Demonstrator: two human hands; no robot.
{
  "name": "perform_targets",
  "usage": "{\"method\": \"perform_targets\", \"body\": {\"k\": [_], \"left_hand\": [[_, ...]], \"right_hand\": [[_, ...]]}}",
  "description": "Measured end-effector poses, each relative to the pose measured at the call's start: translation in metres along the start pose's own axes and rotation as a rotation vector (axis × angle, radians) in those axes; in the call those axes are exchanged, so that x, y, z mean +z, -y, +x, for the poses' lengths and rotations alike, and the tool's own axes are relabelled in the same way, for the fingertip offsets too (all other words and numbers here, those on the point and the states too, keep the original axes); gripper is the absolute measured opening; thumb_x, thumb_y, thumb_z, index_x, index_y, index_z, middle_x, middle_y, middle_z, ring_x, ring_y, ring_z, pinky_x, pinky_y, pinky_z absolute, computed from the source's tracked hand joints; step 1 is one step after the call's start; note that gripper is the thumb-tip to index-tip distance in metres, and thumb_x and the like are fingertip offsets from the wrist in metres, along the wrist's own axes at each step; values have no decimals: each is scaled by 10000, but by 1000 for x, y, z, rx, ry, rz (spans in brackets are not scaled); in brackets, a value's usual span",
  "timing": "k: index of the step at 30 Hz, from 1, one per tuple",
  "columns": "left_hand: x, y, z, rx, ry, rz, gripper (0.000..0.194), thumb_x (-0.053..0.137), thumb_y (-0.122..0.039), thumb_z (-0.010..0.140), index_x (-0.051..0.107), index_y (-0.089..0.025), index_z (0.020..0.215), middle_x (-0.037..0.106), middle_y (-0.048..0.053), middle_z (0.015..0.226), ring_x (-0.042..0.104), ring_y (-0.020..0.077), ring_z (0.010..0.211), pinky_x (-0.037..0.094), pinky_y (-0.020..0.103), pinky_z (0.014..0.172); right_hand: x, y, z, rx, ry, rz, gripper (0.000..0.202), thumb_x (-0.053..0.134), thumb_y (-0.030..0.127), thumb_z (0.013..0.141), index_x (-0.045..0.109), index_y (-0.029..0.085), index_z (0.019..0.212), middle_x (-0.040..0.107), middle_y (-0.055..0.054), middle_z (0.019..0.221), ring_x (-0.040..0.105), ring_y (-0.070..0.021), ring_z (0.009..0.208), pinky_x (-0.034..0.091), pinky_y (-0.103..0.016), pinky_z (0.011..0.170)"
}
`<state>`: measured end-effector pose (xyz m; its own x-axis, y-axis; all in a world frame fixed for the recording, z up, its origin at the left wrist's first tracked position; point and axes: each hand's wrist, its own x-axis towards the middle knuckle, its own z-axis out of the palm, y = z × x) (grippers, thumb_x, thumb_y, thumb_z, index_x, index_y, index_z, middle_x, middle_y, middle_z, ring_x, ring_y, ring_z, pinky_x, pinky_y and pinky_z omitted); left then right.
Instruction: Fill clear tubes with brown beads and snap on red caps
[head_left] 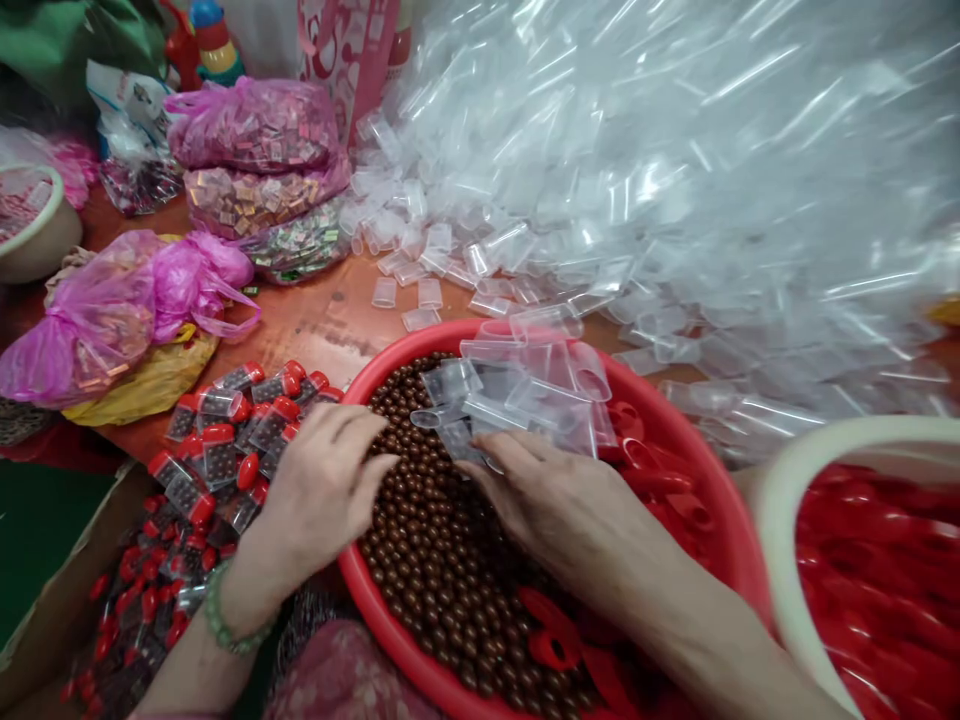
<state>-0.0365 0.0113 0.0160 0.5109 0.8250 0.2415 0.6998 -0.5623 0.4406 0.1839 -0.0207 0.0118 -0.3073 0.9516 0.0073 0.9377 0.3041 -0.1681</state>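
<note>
A red basin (373, 607) holds many small brown balls (442, 570), red plastic pieces (559, 640) and a pile of clear plastic tubes (517, 390). My left hand (322, 490) hovers at the basin's left rim, thumb and fingers apart, with nothing in it. My right hand (547, 500) reaches over the balls, its fingertips at the near edge of the clear tubes. A tube seems to touch those fingertips, but whether it is gripped cannot be made out.
Filled containers with red caps (217, 455) lie left of the basin, spilling into a cardboard box (75, 570). A big heap of clear tubes (645, 190) covers the back. Pink bags (255, 125) stand back left; a white tub (780, 520) of red pieces sits right.
</note>
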Motion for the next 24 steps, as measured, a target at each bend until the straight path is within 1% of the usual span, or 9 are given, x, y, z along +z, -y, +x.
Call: {"method": "perform_targets", "body": {"k": [2,4,9,11,14,17,20,22,24], "left_hand": [[12,-14,20,72,122,12,144,537,-173,942,581,-135,1074,669,99,1094,592,227,1045,520,379,950],[21,-22,36,119,228,111,121,509,-127,931,572,-127,1035,654,112,1080,581,251,1035,524,393,918],[33,-24,60,226,381,302,223,358,-63,952,573,-114,981,648,130,1031,595,263,995,514,400,881],[34,-20,64,238,384,324,228,349,-85,962,574,-120,956,654,132,1000,607,263,966,514,398,859],[31,-13,63,200,330,282,230,351,-61,947,572,-124,955,658,115,939,626,245,909,524,368,805],[21,-3,54,134,259,123,219,380,-43,930,578,-113,994,657,101,939,637,216,876,536,331,789],[8,5,41,143,184,-55,229,416,-74,939,584,-123,1087,648,94,1027,637,194,952,536,310,855],[-1,7,34,166,175,-95,254,433,-88,930,588,-142,1124,631,82,1035,636,183,948,540,297,844],[-11,5,30,182,230,-39,243,449,-94,899,605,-149,1077,611,73,995,637,178,867,548,285,755]], "right_hand": [[-2,8,8,65,132,-136,195,480,260,966,639,167,903,685,-76,777,641,-197,532,314,-294,428],[-6,14,14,120,230,-214,177,479,210,955,647,156,947,690,-92,795,648,-198,527,244,-290,411],[-10,20,21,183,283,-193,214,450,232,969,642,138,969,702,-140,874,684,-232,584,209,-298,419],[-8,18,23,200,282,-157,181,465,215,955,630,141,963,712,-148,922,690,-239,603,243,-301,431],[-3,10,24,184,271,-97,131,524,212,918,602,154,1005,729,-120,921,703,-247,669,355,-304,488],[2,0,24,154,247,-22,256,542,216,902,551,138,1146,738,-112,991,715,-261,810,463,-321,617],[6,-7,25,97,242,53,419,583,205,867,502,126,1270,702,-128,1131,700,-252,920,498,-329,725],[7,-10,25,55,263,85,390,624,205,836,564,135,1214,685,-116,1099,694,-237,885,495,-322,723],[6,-11,26,26,283,97,287,647,198,813,632,151,1096,668,-89,1018,683,-215,806,482,-313,694]]}}
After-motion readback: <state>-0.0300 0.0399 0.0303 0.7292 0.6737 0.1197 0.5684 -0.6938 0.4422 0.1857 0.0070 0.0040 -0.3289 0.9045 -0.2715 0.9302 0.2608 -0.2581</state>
